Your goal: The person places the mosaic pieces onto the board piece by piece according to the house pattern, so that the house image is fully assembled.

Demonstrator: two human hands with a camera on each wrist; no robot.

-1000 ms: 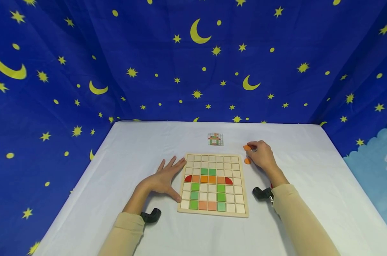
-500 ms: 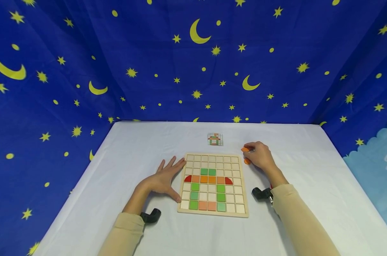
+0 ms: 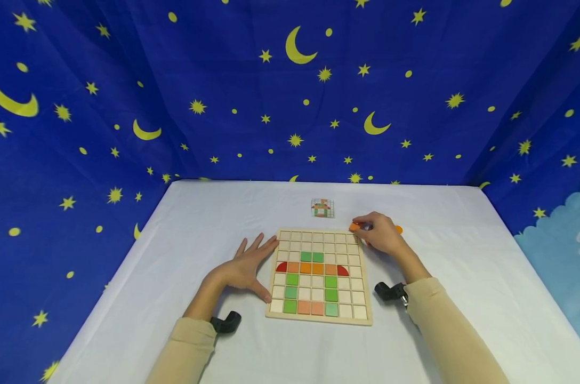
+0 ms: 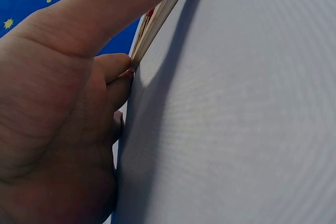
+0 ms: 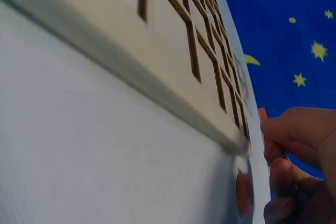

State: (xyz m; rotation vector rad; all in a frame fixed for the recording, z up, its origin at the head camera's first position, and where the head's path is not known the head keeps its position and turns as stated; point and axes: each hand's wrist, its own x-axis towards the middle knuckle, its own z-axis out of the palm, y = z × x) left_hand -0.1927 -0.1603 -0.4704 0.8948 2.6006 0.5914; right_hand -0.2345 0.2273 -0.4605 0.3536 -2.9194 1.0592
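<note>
A wooden grid board (image 3: pixel 319 319) lies flat on the white table. Green, orange, salmon and red tiles fill part of its cells, including a red quarter-round tile (image 3: pixel 343 271) at the right. My left hand (image 3: pixel 244 270) has its fingers spread, thumb and fingertips along the board's left edge. With thumb and fingers, my right hand (image 3: pixel 385 234) pinches an orange tile (image 3: pixel 354 226) over the far right corner. Another orange piece (image 3: pixel 399 230) shows just beyond that hand. In the right wrist view, an orange piece (image 5: pixel 244 193) lies on the table below the fingers.
Behind the board lies a small picture card (image 3: pixel 322 208) with a coloured grid pattern. A blue curtain (image 3: pixel 251 90) with yellow moons and stars rises at the back and sides. Black wrist mounts (image 3: pixel 389 291) stick out from both forearms.
My right hand has moved left with the orange tile, to the board's far right corner. An orange piece now shows beyond that hand. The left hand and the board stay put.
</note>
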